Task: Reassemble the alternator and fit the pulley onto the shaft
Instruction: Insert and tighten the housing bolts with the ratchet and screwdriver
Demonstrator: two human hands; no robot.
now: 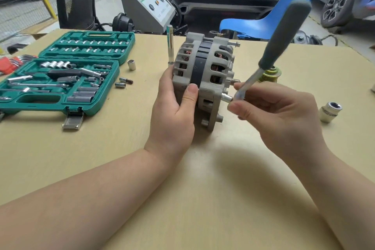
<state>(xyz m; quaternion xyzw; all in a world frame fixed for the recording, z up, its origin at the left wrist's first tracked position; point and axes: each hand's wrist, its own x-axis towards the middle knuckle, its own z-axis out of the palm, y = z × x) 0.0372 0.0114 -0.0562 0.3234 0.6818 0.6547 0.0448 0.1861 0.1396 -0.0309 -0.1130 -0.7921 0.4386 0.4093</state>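
Gripping the alternator (203, 79) with your left hand (174, 111), you hold it on edge at the centre of the counter (182, 199); your thumb lies across the dark middle band and your fingers wrap the housing on its 9 o'clock side. Your right hand (280, 113) pinches the metal shank of a ratchet driver (284, 40) between thumb and fingers, with its grey handle slanting up toward 1 o'clock and blurred. A small socket (226, 98) at the tool's tip sits against a fastener on the alternator's 3 o'clock face. The shaft stub (235, 81) projects bare from that same face, just above the socket. The pulley (269, 75) stands on the counter at 3 o'clock of the alternator, partly hidden behind the driver and apart from the shaft. A large socket (329, 111) stands further out at 4 o'clock. An extension bar (170, 44) stands upright just beside the housing at 10 o'clock. The open green socket case (60, 75) lies at 9 o'clock, loose sockets (131, 64) beside it.
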